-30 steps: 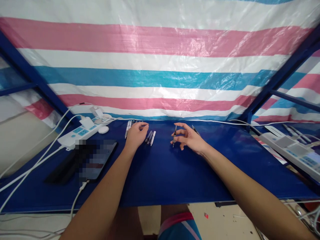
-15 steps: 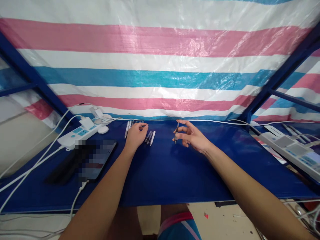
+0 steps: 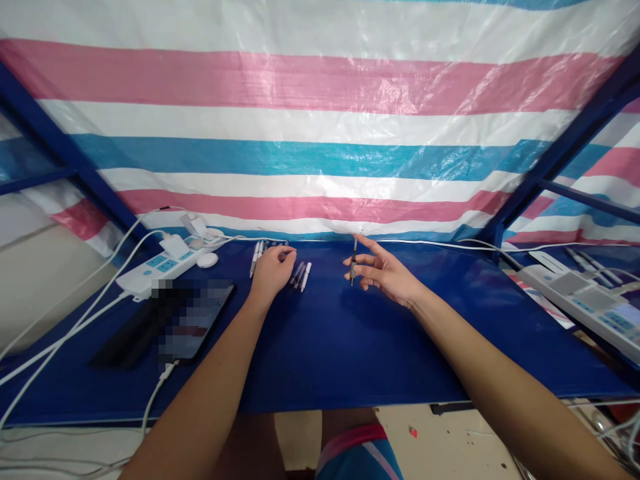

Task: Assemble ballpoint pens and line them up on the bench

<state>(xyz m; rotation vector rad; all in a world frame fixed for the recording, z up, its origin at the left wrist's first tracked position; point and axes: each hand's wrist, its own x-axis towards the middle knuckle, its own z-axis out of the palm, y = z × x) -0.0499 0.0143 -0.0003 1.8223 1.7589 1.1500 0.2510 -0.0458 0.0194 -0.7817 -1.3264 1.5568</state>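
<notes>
My right hand (image 3: 383, 270) holds a slim dark pen (image 3: 353, 263) nearly upright between its fingers, above the blue tabletop (image 3: 340, 353). The index fingertip is at the pen's top end. Among several pens at the back of the table rests my left hand (image 3: 274, 265), its fingers curled with thumb and index close together; whether anything is between them is hidden. White pens (image 3: 256, 257) lie just left of that hand. On its right are some dark pens (image 3: 297, 274) and a white pen (image 3: 305, 277), side by side.
At the left stand a white power strip (image 3: 160, 267) with plugs and cables, and a phone (image 3: 200, 327) on a charging cable. Another power strip (image 3: 585, 303) is at the right. A striped plastic sheet (image 3: 320, 160) hangs behind the table between blue frame posts.
The pen in my right hand has become more upright, and the index finger has risen slightly with its top end. My left hand has stayed in place.
</notes>
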